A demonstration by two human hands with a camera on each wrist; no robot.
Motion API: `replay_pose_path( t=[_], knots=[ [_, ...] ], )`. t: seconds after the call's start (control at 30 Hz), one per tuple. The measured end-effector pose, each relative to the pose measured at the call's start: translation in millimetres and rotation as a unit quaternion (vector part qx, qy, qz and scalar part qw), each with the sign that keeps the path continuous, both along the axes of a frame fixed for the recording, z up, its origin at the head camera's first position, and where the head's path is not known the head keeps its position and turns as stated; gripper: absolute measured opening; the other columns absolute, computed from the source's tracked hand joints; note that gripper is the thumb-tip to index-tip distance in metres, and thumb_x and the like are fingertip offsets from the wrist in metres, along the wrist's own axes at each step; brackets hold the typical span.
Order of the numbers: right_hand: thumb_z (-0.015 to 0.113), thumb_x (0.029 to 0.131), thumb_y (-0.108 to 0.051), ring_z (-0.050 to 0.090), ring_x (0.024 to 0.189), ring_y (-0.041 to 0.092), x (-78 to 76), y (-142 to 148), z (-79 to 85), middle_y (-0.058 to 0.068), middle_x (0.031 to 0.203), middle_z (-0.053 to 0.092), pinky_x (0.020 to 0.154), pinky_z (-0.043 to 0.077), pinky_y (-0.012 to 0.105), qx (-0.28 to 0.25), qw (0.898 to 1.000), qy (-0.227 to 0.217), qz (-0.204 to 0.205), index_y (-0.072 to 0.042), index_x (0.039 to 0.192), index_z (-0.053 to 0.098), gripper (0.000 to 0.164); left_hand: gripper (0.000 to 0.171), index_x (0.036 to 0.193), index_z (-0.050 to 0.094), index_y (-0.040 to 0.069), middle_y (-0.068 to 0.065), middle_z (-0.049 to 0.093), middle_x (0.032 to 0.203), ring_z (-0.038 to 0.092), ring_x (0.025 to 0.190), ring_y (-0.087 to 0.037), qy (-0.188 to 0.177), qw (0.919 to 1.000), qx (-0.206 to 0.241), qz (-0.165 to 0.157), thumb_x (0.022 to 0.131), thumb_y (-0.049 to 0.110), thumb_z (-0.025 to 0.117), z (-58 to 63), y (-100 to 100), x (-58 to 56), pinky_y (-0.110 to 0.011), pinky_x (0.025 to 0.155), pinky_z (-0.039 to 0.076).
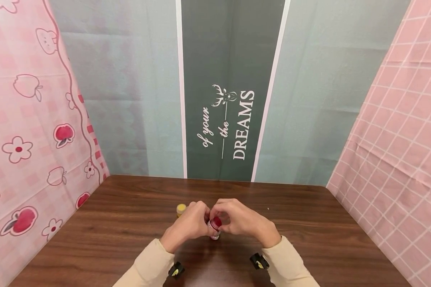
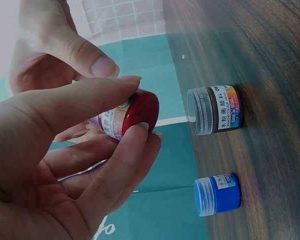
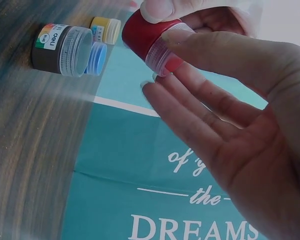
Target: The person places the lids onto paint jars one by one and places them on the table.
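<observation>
A small red paint jar (image 1: 216,222) with a clear screw lid is held tilted between both hands, over the front middle of the table. My left hand (image 1: 190,224) grips the jar's red body, thumb on one side and fingers on the other. In the left wrist view the red base (image 2: 146,111) faces outward beside a printed label. My right hand (image 1: 243,218) pinches the clear lid (image 3: 163,56), its thumb along the rim and fingertips at the opposite side. From the left wrist camera, the lid end is mostly hidden behind fingers.
Close by on the wooden table (image 1: 129,239) stand a dark paint jar (image 2: 226,107), a blue one (image 2: 226,193) and a yellow one (image 1: 181,208), all with clear lids. A printed cloth (image 1: 233,48) hangs behind the table, with pink cloths at both sides.
</observation>
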State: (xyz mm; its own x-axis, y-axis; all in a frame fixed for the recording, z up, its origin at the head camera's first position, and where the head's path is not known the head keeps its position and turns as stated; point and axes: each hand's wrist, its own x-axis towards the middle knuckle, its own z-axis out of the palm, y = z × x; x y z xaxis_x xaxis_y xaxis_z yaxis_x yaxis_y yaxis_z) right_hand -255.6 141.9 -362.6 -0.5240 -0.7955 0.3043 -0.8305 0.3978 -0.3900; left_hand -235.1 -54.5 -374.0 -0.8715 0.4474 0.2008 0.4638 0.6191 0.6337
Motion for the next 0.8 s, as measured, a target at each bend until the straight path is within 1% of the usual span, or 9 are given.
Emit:
replay_pose_path(
  t=[0.13,0.2,0.3,0.37,0.53,0.63,0.8],
  knots=[
    [0.077,0.079,0.011,0.069,0.087,0.013,0.5,-0.3,-0.7,0.007,0.094,0.067,0.079,0.063,0.031,-0.016,0.999,-0.036,0.004,-0.006,0.097,0.074,0.025,0.016,0.070,0.075,0.012,0.009,0.066,0.057,0.050,0.051,-0.003,-0.005,1.0000,-0.002,0.000,0.071,0.013,0.091,-0.4,0.4,-0.7,-0.020,0.048,0.043],
    [0.078,0.080,0.011,0.070,0.086,0.014,0.5,-0.3,-0.9,0.008,0.093,0.068,0.078,0.063,0.032,-0.020,0.999,-0.041,0.002,-0.006,0.096,0.074,0.024,0.015,0.070,0.075,0.013,0.010,0.065,0.056,0.050,0.050,-0.002,-0.006,1.0000,-0.002,0.000,0.072,0.014,0.090,-0.3,0.4,-0.7,-0.020,0.047,0.043],
    [0.078,0.081,0.008,0.071,0.085,0.013,0.3,-0.4,-0.9,0.008,0.091,0.068,0.076,0.063,0.030,-0.020,0.999,-0.047,0.000,-0.005,0.097,0.074,0.021,0.015,0.070,0.075,0.013,0.010,0.064,0.056,0.050,0.050,-0.002,-0.005,1.0000,-0.003,-0.001,0.072,0.013,0.089,-0.5,0.6,-1.2,-0.020,0.047,0.043],
    [0.079,0.082,0.005,0.071,0.083,0.010,-0.3,-0.4,-1.0,0.007,0.091,0.068,0.075,0.062,0.027,-0.016,0.999,-0.041,-0.005,-0.006,0.097,0.074,0.018,0.015,0.070,0.075,0.012,0.010,0.063,0.055,0.049,0.049,-0.002,-0.002,1.0000,-0.002,-0.001,0.073,0.013,0.089,-0.2,0.5,-1.0,-0.020,0.046,0.042],
    [0.077,0.087,-0.004,0.068,0.078,0.002,-0.7,-1.0,0.1,0.003,0.089,0.072,0.071,0.059,0.021,-0.003,1.000,-0.017,-0.022,-0.008,0.096,0.074,0.011,0.020,0.065,0.071,0.014,0.008,0.060,0.053,0.045,0.049,-0.001,0.001,1.0000,0.001,0.006,0.071,0.012,0.089,0.1,0.9,-0.2,-0.019,0.045,0.036],
    [0.076,0.089,-0.008,0.066,0.075,-0.002,-0.3,-1.5,0.9,0.000,0.088,0.074,0.070,0.057,0.017,0.002,0.999,-0.019,-0.032,-0.008,0.095,0.075,0.006,0.023,0.062,0.067,0.015,0.008,0.057,0.053,0.043,0.049,-0.001,0.006,0.9999,0.000,0.008,0.070,0.012,0.089,0.1,0.9,0.5,-0.019,0.045,0.034],
    [0.074,0.091,-0.013,0.064,0.070,-0.004,0.4,-1.8,1.0,-0.003,0.084,0.075,0.067,0.056,0.016,0.003,0.999,-0.022,-0.041,-0.007,0.093,0.075,0.007,0.023,0.061,0.067,0.017,0.010,0.056,0.052,0.043,0.049,0.000,0.010,0.9999,0.000,0.007,0.070,0.012,0.087,-0.3,0.7,1.0,-0.019,0.045,0.033]
  ],
)
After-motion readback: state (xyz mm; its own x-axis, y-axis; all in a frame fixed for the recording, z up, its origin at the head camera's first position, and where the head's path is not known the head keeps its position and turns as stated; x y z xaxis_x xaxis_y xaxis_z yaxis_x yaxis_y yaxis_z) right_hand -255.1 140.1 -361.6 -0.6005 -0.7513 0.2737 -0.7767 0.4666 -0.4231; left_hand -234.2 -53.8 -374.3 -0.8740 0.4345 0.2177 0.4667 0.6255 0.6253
